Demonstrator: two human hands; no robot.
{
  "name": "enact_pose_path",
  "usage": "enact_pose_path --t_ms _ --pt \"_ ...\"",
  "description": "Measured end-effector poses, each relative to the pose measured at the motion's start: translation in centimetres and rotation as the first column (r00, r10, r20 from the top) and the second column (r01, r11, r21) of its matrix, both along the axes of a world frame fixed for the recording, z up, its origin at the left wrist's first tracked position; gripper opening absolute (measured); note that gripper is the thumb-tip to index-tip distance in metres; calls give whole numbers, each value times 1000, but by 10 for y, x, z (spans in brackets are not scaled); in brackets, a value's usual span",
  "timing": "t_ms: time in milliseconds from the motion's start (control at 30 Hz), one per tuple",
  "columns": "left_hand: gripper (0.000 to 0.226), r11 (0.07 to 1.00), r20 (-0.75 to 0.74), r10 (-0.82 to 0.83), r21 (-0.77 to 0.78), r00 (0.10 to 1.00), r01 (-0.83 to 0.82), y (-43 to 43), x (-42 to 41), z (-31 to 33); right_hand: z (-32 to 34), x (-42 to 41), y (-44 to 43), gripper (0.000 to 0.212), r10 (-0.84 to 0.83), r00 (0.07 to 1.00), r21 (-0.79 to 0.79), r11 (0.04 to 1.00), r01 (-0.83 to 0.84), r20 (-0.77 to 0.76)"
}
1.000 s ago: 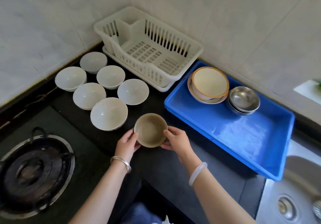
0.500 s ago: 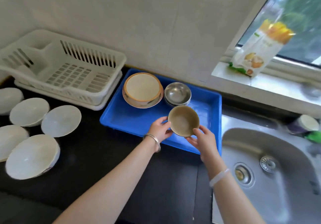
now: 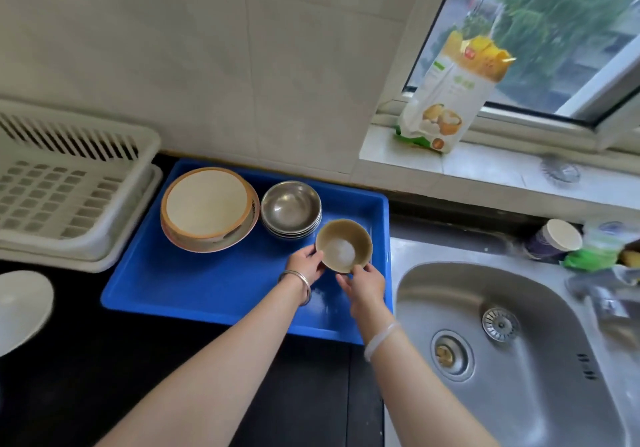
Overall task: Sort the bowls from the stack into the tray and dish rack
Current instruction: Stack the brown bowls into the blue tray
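Small tan bowl (image 3: 344,245): at the blue tray's (image 3: 207,283) right edge, just beside the stacked steel bowls (image 3: 291,209). Left hand (image 3: 306,264) and right hand (image 3: 363,285): fingers (image 3: 313,256) curled on its near rim. Orange-rimmed bowls (image 3: 207,204): tray's back left corner. White dish rack (image 3: 69,197): bench, left of tray.

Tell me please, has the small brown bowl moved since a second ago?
Yes: the brown bowl went from the counter rightward over the blue tray, beside the steel bowls.
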State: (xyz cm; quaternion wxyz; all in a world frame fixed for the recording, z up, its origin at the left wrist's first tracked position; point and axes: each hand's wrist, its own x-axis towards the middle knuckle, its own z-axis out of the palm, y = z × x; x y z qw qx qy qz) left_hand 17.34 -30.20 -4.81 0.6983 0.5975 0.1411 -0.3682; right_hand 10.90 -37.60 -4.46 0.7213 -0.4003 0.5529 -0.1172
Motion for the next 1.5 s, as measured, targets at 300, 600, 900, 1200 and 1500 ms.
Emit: enact_pose_path --t_ms 300,600,900,1200,1500 --pt "29 999 -28 35 -10 999 -35 -28 19 -13 -8 34 -28 34 -50 999 38 998 51 -19" --pt "25 977 -112 155 -128 982 -169 -45 22 -6 -8 48 -40 36 -31 999 59 998 29 30" --pt "34 984 -121 139 -98 983 -151 -43 22 -2 3 44 -43 35 36 999 85 996 -39 32" --pt "39 998 -45 69 -12 997 -69 1 3 9 20 14 -24 35 222 972 -101 968 -229 -74" --pt "29 944 317 71 285 946 -166 146 -35 33 44 -9 86 22 598 796 -226 766 -601 -90"
